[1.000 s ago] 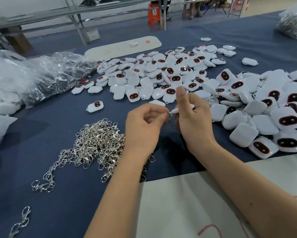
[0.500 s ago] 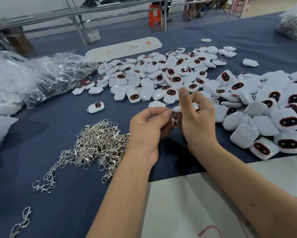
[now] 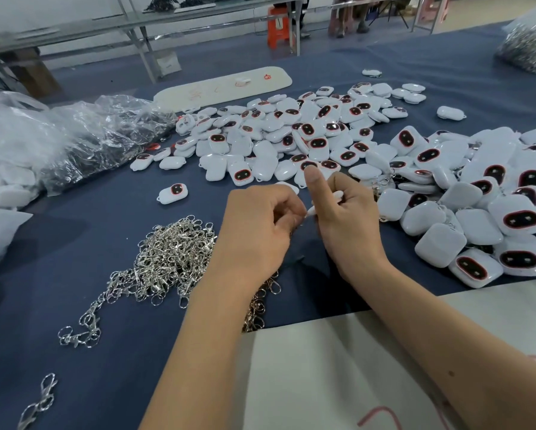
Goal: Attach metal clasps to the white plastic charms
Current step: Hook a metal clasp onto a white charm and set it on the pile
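My right hand (image 3: 347, 221) grips a white plastic charm (image 3: 337, 195), with the index finger sticking up; only slivers of the charm show between the fingers. My left hand (image 3: 257, 231) is curled with its fingertips at the charm's lower end, where it pinches a metal clasp that its fingers hide. A heap of silver metal clasps (image 3: 170, 262) lies on the blue cloth to the left of my left hand. White charms with dark red-rimmed faces lie in a wide pile (image 3: 291, 138) behind my hands and in a second pile (image 3: 490, 209) on the right.
One loose charm (image 3: 173, 193) lies apart on the blue cloth (image 3: 90, 231). Crumpled clear plastic bags (image 3: 74, 141) fill the left side. A white sheet (image 3: 322, 373) covers the near edge. A bag of metal parts (image 3: 530, 48) sits far right. A white board (image 3: 223, 86) lies at the back.
My hands have stayed together over the same spot. The clasp that hung in view between them half a second ago is now hidden behind my left fingers.
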Available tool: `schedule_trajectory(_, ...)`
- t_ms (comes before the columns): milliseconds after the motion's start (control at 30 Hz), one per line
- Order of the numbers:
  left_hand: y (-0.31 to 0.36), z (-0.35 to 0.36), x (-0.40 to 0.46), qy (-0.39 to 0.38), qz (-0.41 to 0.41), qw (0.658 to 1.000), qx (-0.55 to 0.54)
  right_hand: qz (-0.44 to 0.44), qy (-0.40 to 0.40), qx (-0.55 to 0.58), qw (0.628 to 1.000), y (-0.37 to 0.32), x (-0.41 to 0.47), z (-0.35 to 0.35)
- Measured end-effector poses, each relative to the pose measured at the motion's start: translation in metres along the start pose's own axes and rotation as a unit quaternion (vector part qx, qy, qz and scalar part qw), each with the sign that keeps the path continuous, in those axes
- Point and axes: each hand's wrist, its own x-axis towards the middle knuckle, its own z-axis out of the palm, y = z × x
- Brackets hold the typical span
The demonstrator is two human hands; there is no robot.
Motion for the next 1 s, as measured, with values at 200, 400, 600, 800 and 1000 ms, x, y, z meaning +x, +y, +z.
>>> schedule_trajectory(200, 0.019, 0.025, -0.005, 0.062, -0.223, 0.905, -0.356, 0.028, 0.03, 0.06, 0.997, -0.003, 0.003, -0.002)
schedule_trajectory(400, 0.02, 0.024, -0.004, -0.056, -0.338, 0.745, -0.573, -0.066, 0.084, 0.009, 0.994, -0.004, 0.002, -0.005)
schedule_trajectory(600, 0.025, 0.03, -0.003, 0.068, -0.334, 0.717, -0.608, -0.085, 0.062, -0.013, 0.994, -0.006, -0.002, -0.001)
schedule_trajectory(800, 0.023, 0.039, -0.003, 0.116, -0.207, 0.875, -0.421, -0.04, 0.092, 0.025, 0.995, -0.01, -0.003, -0.003)
schedule_trajectory(1000, 0.007, 0.025, -0.002, 0.041, -0.033, 0.986, -0.16, -0.005, 0.079, 0.066, 0.995, -0.007, -0.001, -0.005)
